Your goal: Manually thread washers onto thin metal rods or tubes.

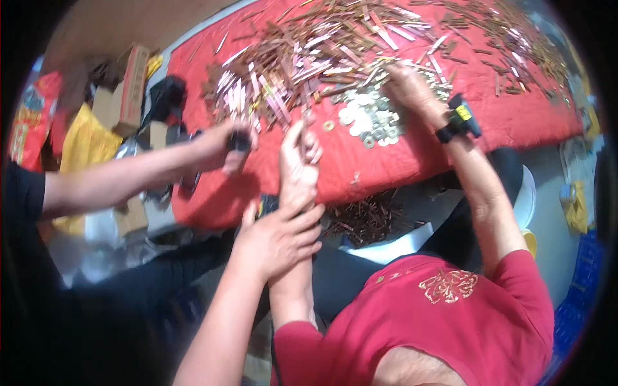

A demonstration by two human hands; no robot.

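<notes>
My left hand [301, 148] is palm up near the front edge of a red cloth-covered table [450, 154], fingers half curled and nothing seen in them. Another person's hand [280, 241] rests around my left wrist. Their other hand [235, 145], blurred, is beside mine with a black object [239, 141] at it. My right hand [409, 87], with a black and yellow device [462, 119] at the wrist, reaches onto pale round discs [373, 119], some with centre holes. Its fingertips are hard to make out. Beyond lies a heap of thin reddish-brown strips [302, 58].
More strips [528, 51] are scattered at the far right. Boxes [132, 87] and yellow bags [87, 141] crowd the left side. Below the table edge sits another pile of strips [367, 219]. A blue crate [582, 276] stands at the right. The other person's dark-clothed body is close on my left.
</notes>
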